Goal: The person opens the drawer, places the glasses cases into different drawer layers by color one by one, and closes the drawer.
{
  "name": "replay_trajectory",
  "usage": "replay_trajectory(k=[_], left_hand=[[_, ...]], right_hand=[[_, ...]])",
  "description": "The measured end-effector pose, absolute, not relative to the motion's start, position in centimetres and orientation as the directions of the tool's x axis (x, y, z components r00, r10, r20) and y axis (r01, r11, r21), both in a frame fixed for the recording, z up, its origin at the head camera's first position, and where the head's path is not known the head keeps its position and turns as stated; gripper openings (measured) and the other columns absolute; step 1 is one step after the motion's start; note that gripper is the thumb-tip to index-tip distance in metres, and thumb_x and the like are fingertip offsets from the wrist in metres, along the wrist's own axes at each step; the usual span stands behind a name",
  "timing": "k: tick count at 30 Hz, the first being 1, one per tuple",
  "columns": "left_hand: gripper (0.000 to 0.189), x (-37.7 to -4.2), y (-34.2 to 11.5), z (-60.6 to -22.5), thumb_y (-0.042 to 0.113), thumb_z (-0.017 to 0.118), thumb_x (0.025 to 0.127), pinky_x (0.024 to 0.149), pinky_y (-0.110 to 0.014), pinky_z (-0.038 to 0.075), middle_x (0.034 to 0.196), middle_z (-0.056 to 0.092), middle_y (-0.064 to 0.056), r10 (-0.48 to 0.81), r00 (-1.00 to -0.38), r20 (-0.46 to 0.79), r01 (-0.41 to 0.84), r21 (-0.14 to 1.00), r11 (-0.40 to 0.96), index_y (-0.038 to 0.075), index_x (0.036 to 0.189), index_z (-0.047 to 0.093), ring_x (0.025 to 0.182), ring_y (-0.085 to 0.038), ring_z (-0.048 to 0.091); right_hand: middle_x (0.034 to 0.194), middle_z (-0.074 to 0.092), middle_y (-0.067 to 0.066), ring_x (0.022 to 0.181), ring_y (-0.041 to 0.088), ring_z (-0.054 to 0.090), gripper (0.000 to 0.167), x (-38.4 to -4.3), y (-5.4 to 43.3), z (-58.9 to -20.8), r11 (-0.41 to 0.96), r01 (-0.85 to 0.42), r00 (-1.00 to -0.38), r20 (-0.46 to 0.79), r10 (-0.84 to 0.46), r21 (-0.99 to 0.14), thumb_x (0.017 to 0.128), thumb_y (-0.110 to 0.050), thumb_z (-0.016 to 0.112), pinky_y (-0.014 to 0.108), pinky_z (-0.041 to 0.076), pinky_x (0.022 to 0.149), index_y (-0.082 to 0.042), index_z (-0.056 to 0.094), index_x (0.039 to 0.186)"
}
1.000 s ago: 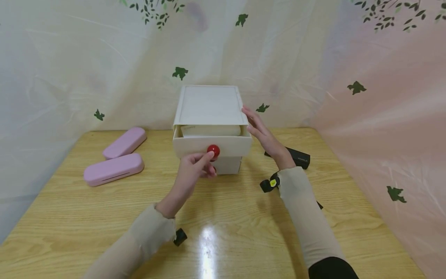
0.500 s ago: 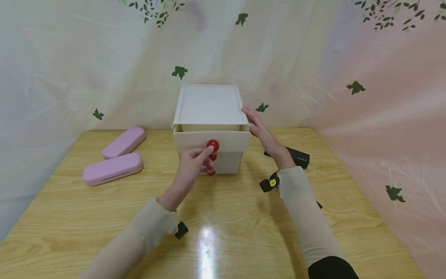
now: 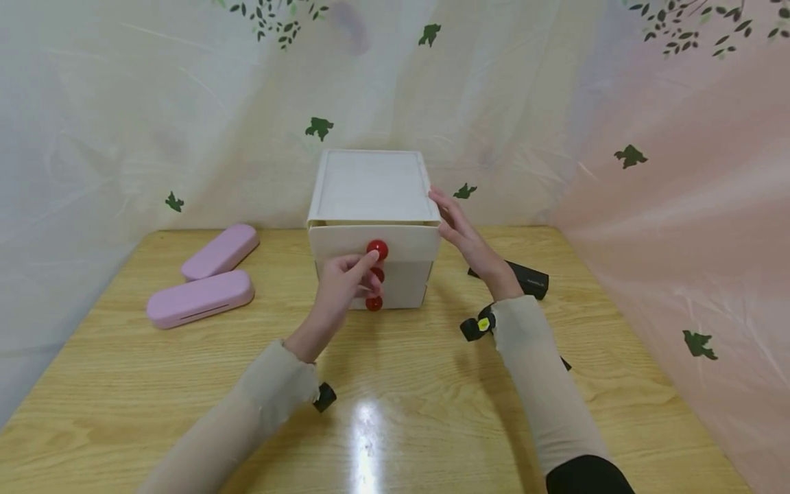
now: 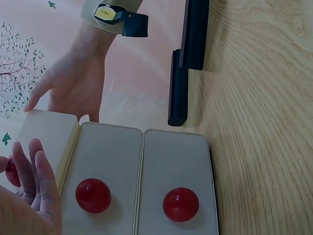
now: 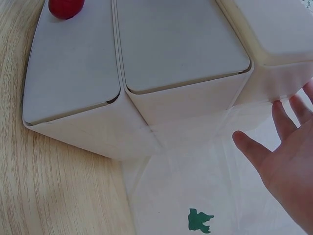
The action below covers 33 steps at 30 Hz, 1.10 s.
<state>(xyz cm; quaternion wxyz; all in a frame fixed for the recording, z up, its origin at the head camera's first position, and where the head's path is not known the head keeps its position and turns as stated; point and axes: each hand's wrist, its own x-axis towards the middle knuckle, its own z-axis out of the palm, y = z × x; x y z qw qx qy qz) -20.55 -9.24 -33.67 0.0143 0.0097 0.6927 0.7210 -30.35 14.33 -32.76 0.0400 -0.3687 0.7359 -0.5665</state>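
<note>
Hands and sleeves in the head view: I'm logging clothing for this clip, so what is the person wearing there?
The left hand and right hand are gloveless. The left sleeve and right sleeve are plain beige, with a black section farther up the right arm. Small black devices show at both wrists; the right one bears a yellow label.

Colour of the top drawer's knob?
Red; the knob shows best in the head view.

Beige sleeves (image 3: 243,408) showed at lower left and lower right of the head view, the right one meeting black fabric (image 3: 589,475), with blocky black wrist devices (image 3: 472,331), one bearing a yellow label (image 3: 483,324).
</note>
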Motion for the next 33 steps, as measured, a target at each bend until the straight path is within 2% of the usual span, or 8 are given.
replay_trajectory(k=[5, 9, 13, 33], left_hand=[[0.043, -20.79, -9.22, -33.64, 0.029, 0.056, 0.099, 0.062, -0.023, 0.057, 0.057, 0.06, 0.005, 0.021, -1.0, 0.0, -0.001, 0.999, -0.044, -0.012, 0.107, 0.064, 0.057, -0.01, 0.062], [0.041, -20.95, -9.2, -33.54, 0.029, 0.057, 0.098, 0.063, -0.023, 0.057, 0.056, 0.06, 0.005, 0.012, -1.0, 0.003, 0.003, 0.999, -0.043, -0.01, 0.107, 0.066, 0.056, -0.01, 0.062], [0.041, -21.11, -9.26, -33.47, 0.029, 0.057, 0.098, 0.064, -0.024, 0.058, 0.057, 0.06, 0.005, 0.015, -1.0, 0.003, 0.002, 0.999, -0.043, -0.01, 0.108, 0.066, 0.057, -0.01, 0.063], [0.043, -21.54, -9.12, -33.29, 0.029, 0.056, 0.098, 0.06, -0.023, 0.057, 0.056, 0.06, 0.006, 0.016, -1.0, -0.017, -0.018, 0.998, -0.063, -0.012, 0.11, 0.065, 0.056, -0.01, 0.062]], right_hand=[[0.164, 0.003, -0.007, 0.152, 0.022, 0.005, 0.067, -30.32, 14.31, -32.79, 0.103, -0.494, -0.735, 0.352, -0.58, -0.863, 0.1, -0.039, 0.048, 0.062, 0.014, 0.119, -0.017, 0.016, 0.156], [0.164, 0.003, -0.009, 0.152, 0.021, 0.006, 0.061, -30.19, 14.2, -32.71, 0.112, -0.488, -0.745, 0.346, -0.571, -0.866, 0.102, -0.025, 0.046, 0.063, 0.017, 0.117, -0.017, 0.017, 0.155], [0.164, 0.005, -0.011, 0.152, 0.02, 0.006, 0.059, -30.1, 14.07, -32.63, 0.126, -0.484, -0.756, 0.341, -0.559, -0.866, 0.102, -0.018, 0.044, 0.062, 0.018, 0.118, -0.018, 0.019, 0.155], [0.163, 0.011, -0.007, 0.151, 0.023, 0.013, 0.053, -30.17, 13.72, -33.28, 0.16, -0.521, -0.776, 0.387, -0.498, -0.839, 0.104, -0.017, 0.043, 0.059, 0.019, 0.119, -0.016, 0.024, 0.153]])
